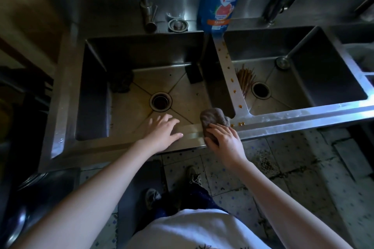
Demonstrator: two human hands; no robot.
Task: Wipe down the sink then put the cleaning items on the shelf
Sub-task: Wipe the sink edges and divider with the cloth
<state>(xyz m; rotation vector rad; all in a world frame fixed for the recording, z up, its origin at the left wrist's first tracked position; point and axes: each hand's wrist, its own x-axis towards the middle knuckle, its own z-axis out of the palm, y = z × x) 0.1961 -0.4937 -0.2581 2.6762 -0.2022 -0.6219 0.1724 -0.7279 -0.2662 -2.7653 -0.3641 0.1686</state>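
1. Stainless steel sink (60, 97) with two basins, one drain in each, stands over a speckled tile floor (303, 168).
2. Right hand (224, 143) grips one brown cloth (214, 117) on the front rim.
3. Left hand (162, 129), fingers spread and loose, rests on the rim just beside it.
4. One blue detergent bottle (220, 0) stands well beyond both hands. One bundle of chopsticks (245, 79) lies in the basin beyond the right hand.

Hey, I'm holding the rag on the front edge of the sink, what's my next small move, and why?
Probably slide the rag in your right hand a little to the right along the front rim. Orange drops sit just beside it, unwiped, and more dot the divider, so wiping up there would likely come next.
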